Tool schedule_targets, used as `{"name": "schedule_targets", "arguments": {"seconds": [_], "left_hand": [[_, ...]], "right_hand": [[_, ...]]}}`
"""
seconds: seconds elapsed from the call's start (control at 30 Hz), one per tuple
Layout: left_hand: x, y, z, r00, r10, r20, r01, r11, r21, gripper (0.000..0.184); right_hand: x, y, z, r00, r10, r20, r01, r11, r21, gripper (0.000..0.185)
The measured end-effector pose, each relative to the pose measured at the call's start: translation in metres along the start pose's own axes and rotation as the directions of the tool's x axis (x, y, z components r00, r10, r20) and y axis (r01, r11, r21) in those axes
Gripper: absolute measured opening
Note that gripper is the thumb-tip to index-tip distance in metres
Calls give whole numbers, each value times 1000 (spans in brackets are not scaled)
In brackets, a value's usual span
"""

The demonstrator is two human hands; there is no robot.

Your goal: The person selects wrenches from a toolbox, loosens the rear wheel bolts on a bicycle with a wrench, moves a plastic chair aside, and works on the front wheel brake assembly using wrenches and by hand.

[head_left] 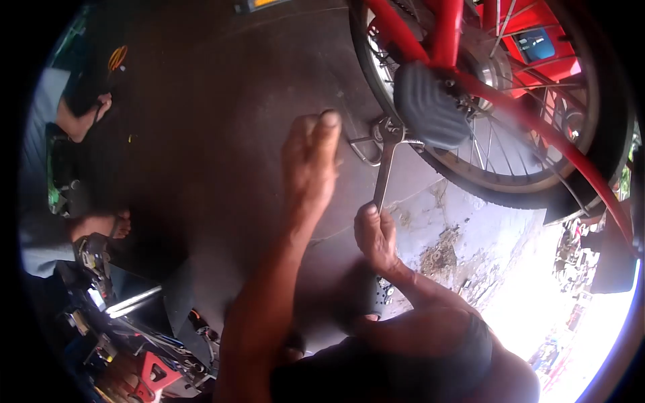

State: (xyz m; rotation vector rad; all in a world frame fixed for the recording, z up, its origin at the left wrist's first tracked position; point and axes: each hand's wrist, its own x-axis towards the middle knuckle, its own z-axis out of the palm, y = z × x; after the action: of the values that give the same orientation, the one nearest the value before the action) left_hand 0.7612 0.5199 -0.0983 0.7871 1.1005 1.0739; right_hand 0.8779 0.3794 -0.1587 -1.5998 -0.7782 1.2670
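- Dark floor [222,101], hard glare at near right.
- Near left: clutter, incl. red triangular piece [148,385]; can't tell if a tray holds it.
- My right hand [377,238]: clamped round near end of wrench [385,176].
- Wrench: slants away from my fist, far end at metal parts [381,126] just left of gray ridged pad [430,107]. Probably rigid, fairly weighty, not fragile; could slip if greasy. Best hold: low on the handle, for leverage.
- My left hand [309,158]: left of wrench, apart from it; nothing visible in it, fingers part-folded, can't tell how closed.
- Far right: spoked wheel [494,69], red frame [537,125].
- Beyond spokes: red container [547,70], blue item [536,44] seemingly inside; rest unclear.
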Motion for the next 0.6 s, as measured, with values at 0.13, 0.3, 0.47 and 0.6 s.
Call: {"name": "schedule_targets", "arguments": {"seconds": [0.13,0.3,0.47,0.6], "left_hand": [[-7,-99,-114,956,51,-289,123,824,553,55],[-5,-155,-178,914,395,-93,-42,319,947,40],[-4,-162,-192,898,428,104,-183,149,972,34],[-1,-165,-196,864,487,125,-224,150,963,32]], "right_hand": [[-18,-49,-45,983,119,139,-95,982,-165,44],[-26,-81,-73,995,-60,79,90,882,-462,42],[-27,-106,-80,988,-73,-135,-40,725,-687,45],[-32,-123,-73,946,-75,-314,-190,655,-731,34]]}}
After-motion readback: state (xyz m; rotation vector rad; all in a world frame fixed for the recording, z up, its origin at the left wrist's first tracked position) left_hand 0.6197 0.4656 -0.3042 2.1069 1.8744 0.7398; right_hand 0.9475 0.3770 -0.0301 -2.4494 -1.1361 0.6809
